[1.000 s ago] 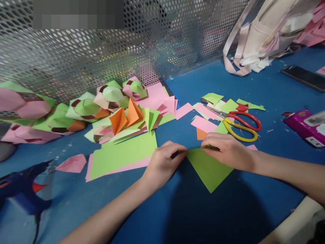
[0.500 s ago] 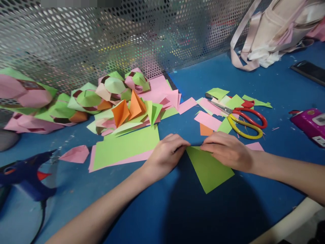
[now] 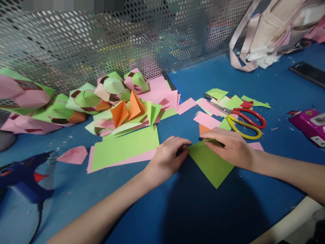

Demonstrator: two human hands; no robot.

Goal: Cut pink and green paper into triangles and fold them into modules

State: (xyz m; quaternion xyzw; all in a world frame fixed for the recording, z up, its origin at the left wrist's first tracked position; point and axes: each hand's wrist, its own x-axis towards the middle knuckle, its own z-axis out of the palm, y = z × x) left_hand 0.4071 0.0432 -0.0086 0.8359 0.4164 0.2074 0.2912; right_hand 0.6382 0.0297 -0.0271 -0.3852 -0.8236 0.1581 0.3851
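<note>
A square of green paper is turned cornerwise just above the blue table, one corner pointing toward me. At its left corner are the thumb and forefinger of my left hand, loosely closed on the paper. My right hand grips the far edge, its thumb on the near side and its fingers behind. The paper's far corner is partly covered by my right fingers.
Scissors with red and yellow handles lie among paper scraps. A blue glue gun and folded pink piece are left. Green sheets, folded paper shapes and a perforated metal panel stand beyond; a purple tape dispenser is right.
The green paper has turned slightly, its near corner swinging right and up. My fingers have loosened, with wider gaps between thumb and forefinger on both hands.
</note>
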